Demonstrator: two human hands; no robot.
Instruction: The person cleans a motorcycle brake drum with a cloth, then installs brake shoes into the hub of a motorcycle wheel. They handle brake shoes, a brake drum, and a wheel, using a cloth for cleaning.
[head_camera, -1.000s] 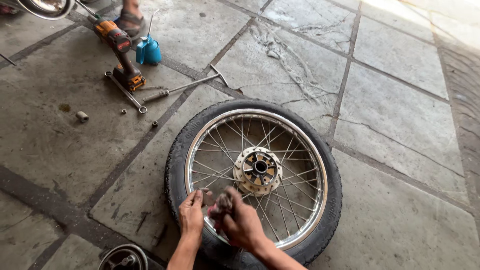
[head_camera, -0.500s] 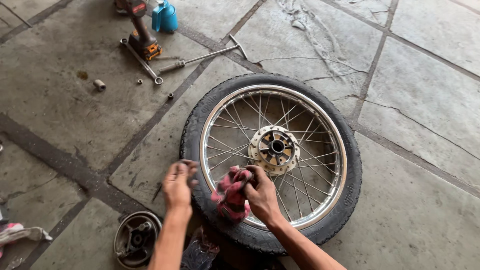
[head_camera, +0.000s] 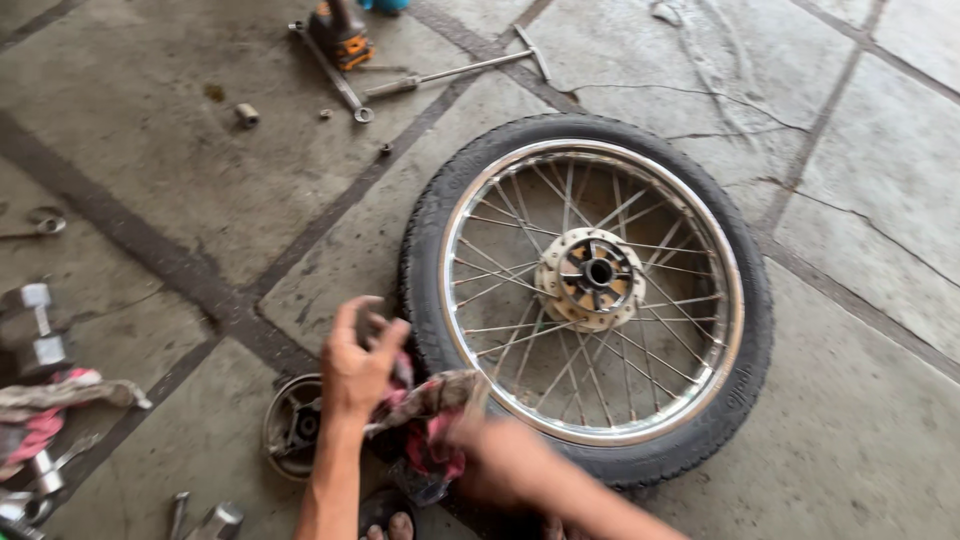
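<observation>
A spoked motorcycle wheel (head_camera: 590, 150) with its black tyre lies flat on the concrete floor; a disc and hub (head_camera: 590, 280) sit at its centre. My left hand (head_camera: 358, 362) and my right hand (head_camera: 500, 462) both hold a dirty red and grey rag (head_camera: 432, 420) at the tyre's near-left edge. The right hand is blurred by motion. A round metal drum part (head_camera: 290, 425) lies on the floor just left of my left wrist.
Up top lie a long wrench (head_camera: 335, 75), a T-handle tool (head_camera: 470, 68) and an orange power tool (head_camera: 342, 35). Small nuts and a socket (head_camera: 246, 114) are scattered nearby. More metal parts and a cloth (head_camera: 50, 395) lie at the left edge. A sandalled foot (head_camera: 390, 520) shows at the bottom.
The view has swung, so the wheel now sits further right. Both hands have pulled the rag off the rim towards the tyre's near-left edge, and the drum part has come into view.
</observation>
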